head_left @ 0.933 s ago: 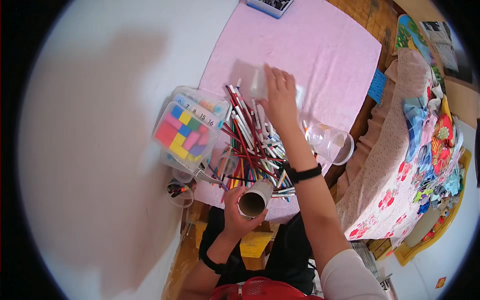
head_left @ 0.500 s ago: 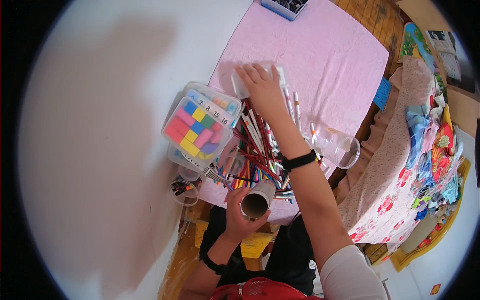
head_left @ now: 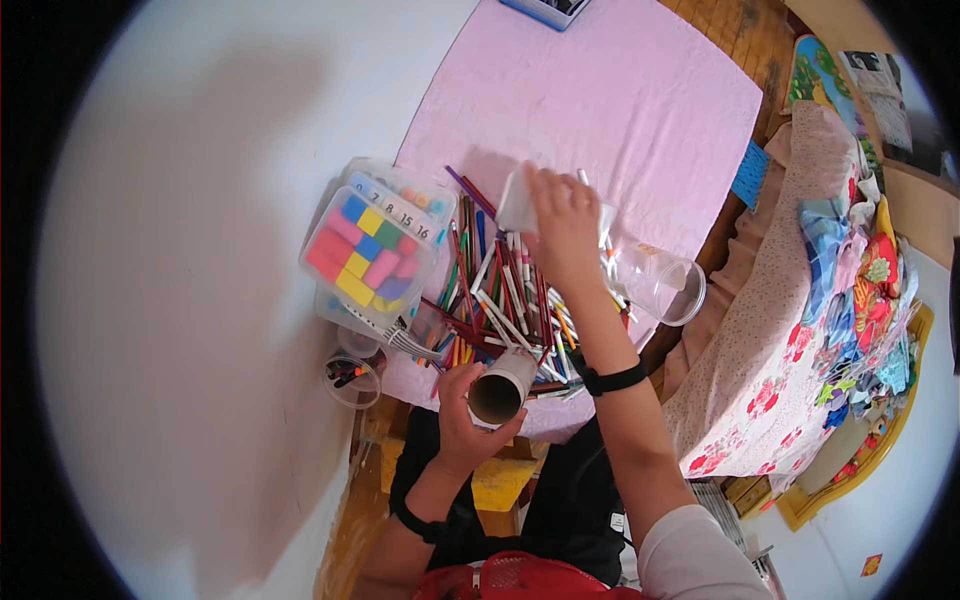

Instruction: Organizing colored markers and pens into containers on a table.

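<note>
My left hand (head_left: 467, 430) is wrapped round a pale cylinder, a tube or cup (head_left: 512, 372), near the table's front edge. Its round dark mouth faces up toward me and looks hollow. My right hand (head_left: 568, 225) reaches out over a heap of coloured pencils and white markers (head_left: 492, 285). Its fingers grip a whitish, see-through plastic box (head_left: 516, 206), held tilted at the far side of the heap. Fingers and wrist cover part of the box. Purple pencils (head_left: 468, 188) lie just left of it.
Clear containers with coloured blocks (head_left: 365, 250) are stacked at the left by the wall. Below them is a clear cup of markers (head_left: 352, 378). A clear plastic cup (head_left: 655, 285) lies on its side at the right of the pink cloth (head_left: 600, 90). A blue-rimmed box (head_left: 550, 12) sits at the far edge.
My right hand has drawn the plastic box back and to the right, uncovering pencils at the far left of the heap. My left hand still holds the cylinder; the view has shifted slightly.
</note>
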The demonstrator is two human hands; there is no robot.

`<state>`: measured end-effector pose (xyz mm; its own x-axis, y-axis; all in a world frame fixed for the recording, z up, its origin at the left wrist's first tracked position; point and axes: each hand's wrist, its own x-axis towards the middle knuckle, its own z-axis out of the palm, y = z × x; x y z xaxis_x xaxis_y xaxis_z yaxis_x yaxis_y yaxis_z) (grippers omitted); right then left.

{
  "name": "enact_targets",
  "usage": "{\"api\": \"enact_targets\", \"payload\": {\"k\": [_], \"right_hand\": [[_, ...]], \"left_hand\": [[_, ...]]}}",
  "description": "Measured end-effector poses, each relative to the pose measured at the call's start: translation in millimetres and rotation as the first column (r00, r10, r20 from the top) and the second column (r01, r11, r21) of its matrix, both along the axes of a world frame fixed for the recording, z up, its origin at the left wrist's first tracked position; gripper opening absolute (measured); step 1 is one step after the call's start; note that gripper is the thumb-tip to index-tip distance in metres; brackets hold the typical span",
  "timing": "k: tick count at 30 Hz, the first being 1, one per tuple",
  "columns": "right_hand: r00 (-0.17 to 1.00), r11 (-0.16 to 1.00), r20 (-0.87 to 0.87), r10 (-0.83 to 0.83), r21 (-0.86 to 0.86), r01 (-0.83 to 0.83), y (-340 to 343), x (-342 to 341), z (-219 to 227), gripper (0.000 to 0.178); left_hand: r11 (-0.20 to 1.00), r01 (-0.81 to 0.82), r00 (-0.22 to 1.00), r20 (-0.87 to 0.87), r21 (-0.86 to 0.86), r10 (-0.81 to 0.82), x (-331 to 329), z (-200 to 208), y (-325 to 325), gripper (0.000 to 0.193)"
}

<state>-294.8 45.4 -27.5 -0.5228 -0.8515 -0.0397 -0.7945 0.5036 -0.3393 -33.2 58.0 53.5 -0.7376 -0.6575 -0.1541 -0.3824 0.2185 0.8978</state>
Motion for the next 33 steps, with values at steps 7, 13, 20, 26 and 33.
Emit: {"api": "enact_targets", "payload": {"k": [7,13,20,26,33], "right_hand": [[0.850,0.858,-0.116,-0.513,-0.052,0.511,9,-53,-34,0.093],[0.908,0.897,0.074,-0.412,-0.139,0.419,3,-6,-42,0.095],[0.972,0.963,0.040,-0.231,-0.131,0.234,16,35,-15,0.096],[0.959,0.867,0.237,-0.154,-0.433,0.246,102,61,-7,0.030],[0.914,0.820,0.252,-0.318,-0.410,0.398,234,78,-17,0.015]], "left_hand": [[0.999,0.037,0.999,0.015,-0.018,-0.036,2,0,-1,0.077],[1.000,-0.005,1.000,-0.001,-0.004,0.005,4,-1,1,0.076],[0.996,0.047,0.999,0.014,-0.074,-0.046,0,1,5,0.077],[0.991,0.081,0.997,-0.004,-0.103,-0.082,-8,4,14,0.078],[0.980,0.162,0.976,-0.130,-0.114,-0.177,-25,-9,54,0.080]]}}
